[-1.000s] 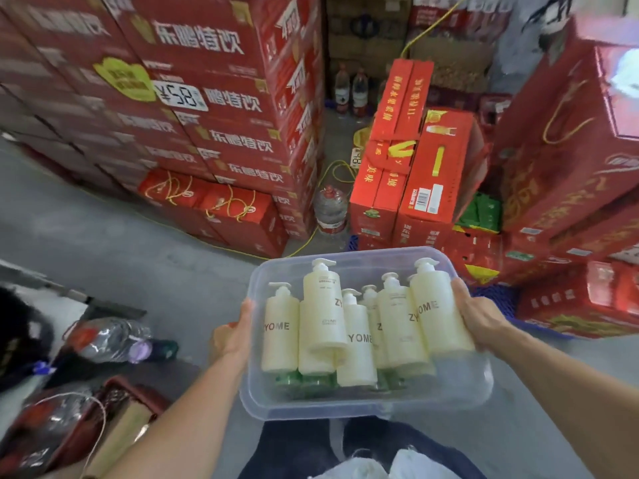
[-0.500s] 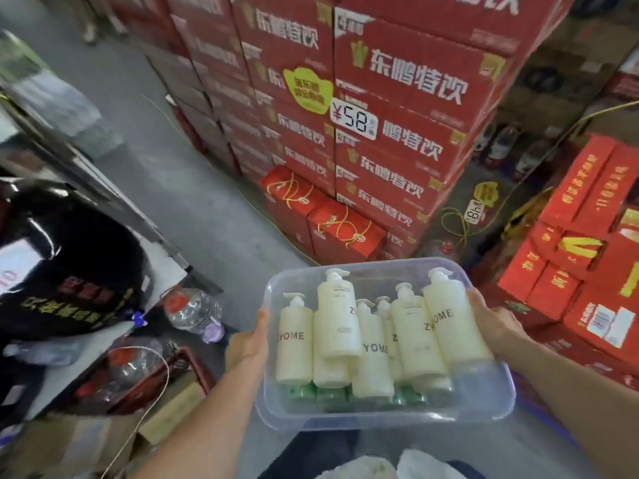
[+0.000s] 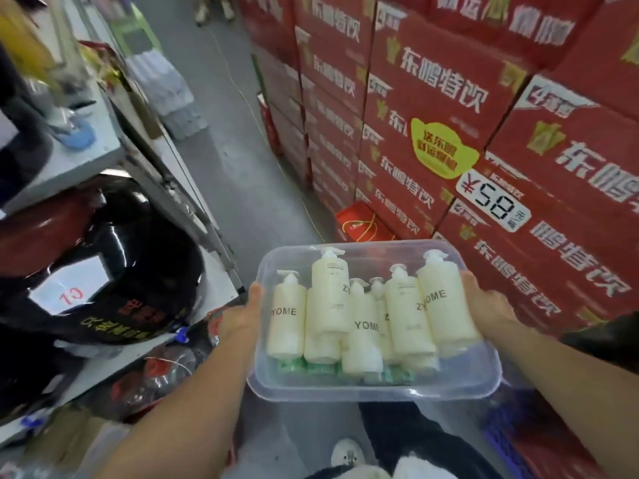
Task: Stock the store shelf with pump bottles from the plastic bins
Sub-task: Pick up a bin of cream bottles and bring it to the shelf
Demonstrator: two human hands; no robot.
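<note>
I grip the clear plastic bin (image 3: 377, 388) by its short ends, left hand (image 3: 242, 316) and right hand (image 3: 491, 305) curled round the rim, to keep the pump bottles (image 3: 366, 316) level while carrying toward the shelf (image 3: 193, 202).

Even, bright indoor light, glare on the black bag (image 3: 103, 271), motion blur and wide-angle bending toward the edges.

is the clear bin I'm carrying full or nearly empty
Mostly full. The clear bin holds cream pump bottles lying piled side by side across most of its width, over some green items. Left hand and right hand grip its sides.
</note>
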